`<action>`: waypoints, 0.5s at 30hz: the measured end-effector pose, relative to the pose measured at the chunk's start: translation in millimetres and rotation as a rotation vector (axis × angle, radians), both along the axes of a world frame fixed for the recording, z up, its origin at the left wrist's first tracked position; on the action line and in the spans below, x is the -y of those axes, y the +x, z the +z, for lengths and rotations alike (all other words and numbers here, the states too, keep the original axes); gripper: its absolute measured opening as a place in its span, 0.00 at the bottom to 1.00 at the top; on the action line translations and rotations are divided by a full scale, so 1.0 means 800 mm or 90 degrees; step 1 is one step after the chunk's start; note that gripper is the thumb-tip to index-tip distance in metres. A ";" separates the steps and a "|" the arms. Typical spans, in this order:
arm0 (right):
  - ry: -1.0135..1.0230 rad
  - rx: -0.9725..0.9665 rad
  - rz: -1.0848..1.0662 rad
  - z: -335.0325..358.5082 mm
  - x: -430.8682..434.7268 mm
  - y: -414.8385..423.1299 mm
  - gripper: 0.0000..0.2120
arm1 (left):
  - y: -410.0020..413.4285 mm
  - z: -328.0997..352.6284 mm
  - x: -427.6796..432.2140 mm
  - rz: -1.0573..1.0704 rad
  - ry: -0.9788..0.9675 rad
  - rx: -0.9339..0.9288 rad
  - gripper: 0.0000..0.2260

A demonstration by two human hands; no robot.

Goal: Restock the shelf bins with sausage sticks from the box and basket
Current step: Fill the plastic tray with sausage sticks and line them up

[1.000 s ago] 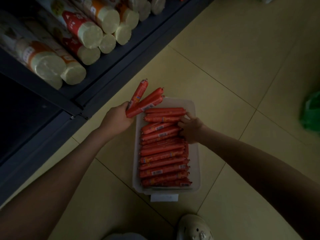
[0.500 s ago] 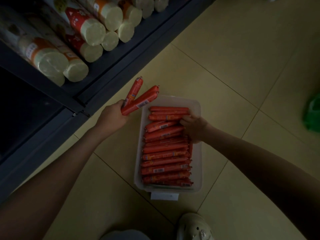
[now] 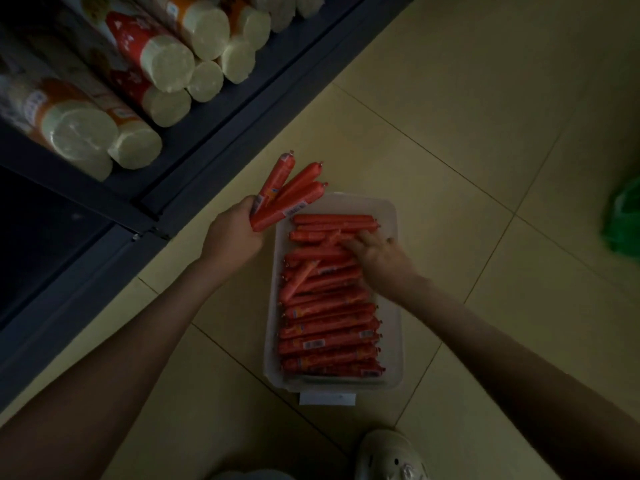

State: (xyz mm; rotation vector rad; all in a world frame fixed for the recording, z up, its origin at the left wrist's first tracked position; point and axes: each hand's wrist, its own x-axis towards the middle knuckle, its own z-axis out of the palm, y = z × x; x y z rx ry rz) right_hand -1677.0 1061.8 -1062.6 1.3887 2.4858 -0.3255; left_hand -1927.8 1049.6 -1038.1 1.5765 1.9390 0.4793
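A clear plastic bin stands on the floor, filled with several red sausage sticks lying crosswise. One stick lies tilted across the others. My left hand, just left of the bin's far corner, grips three sausage sticks that fan out away from me. My right hand is inside the bin near its far end. Its blurred fingers stretch over the sticks in the upper rows and touch them.
A dark shelf unit runs along the left, with large wrapped rolls stacked on its low shelf. A white label sticks out under the bin's near edge. My shoe is close below. A green bag sits at right.
My right hand has slid from the bin's right edge onto the sticks, fingers now stretched out, and one stick has tipped askew. My left hand still holds its three sticks, hardly moved.
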 end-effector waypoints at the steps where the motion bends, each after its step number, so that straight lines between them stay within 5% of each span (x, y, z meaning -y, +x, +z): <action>1: -0.018 0.006 0.018 -0.008 0.010 -0.007 0.25 | 0.004 0.000 -0.001 -0.013 0.008 -0.010 0.17; 5: -0.052 0.026 0.015 -0.029 0.009 -0.010 0.28 | 0.018 -0.005 -0.002 -0.041 0.013 -0.037 0.19; 10: 0.036 -0.052 0.209 -0.029 0.004 -0.008 0.30 | 0.026 -0.016 0.004 0.002 0.017 -0.003 0.16; 15: -0.009 -0.015 0.292 -0.027 -0.002 -0.020 0.36 | 0.021 -0.013 -0.001 0.055 0.022 0.004 0.12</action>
